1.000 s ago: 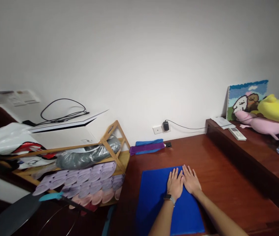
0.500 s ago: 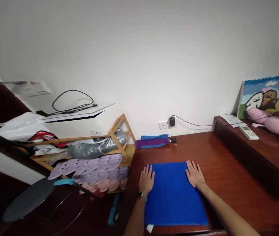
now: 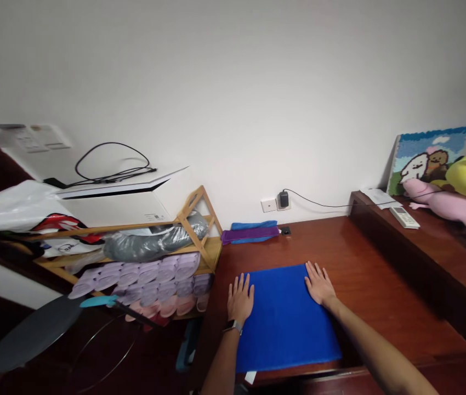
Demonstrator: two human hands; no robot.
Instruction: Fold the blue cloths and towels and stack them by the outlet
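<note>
A blue cloth [image 3: 286, 321] lies flat and spread out on the reddish-brown wooden table [image 3: 381, 296], with a small white tag [image 3: 250, 377] at its near left corner. My left hand [image 3: 240, 299] rests flat with fingers apart on the cloth's left edge, near the far left corner; a watch is on that wrist. At the far right corner, my right hand [image 3: 319, 282] lies flat with its fingers spread, partly over the cloth's edge. Neither hand grips anything.
Folded purple and blue cloths [image 3: 250, 233] lie by the wall. A black plug [image 3: 284, 198] trails a cable rightward. On the raised right surface are a remote [image 3: 404, 217], a pink plush toy [image 3: 447, 204] and a picture [image 3: 428, 159]. A wooden rack [image 3: 212, 252] with slippers stands left.
The view has shifted slightly, so the scene sits a little further left. Both hands remain flat at the cloth's edges, and the cloth stays spread.
</note>
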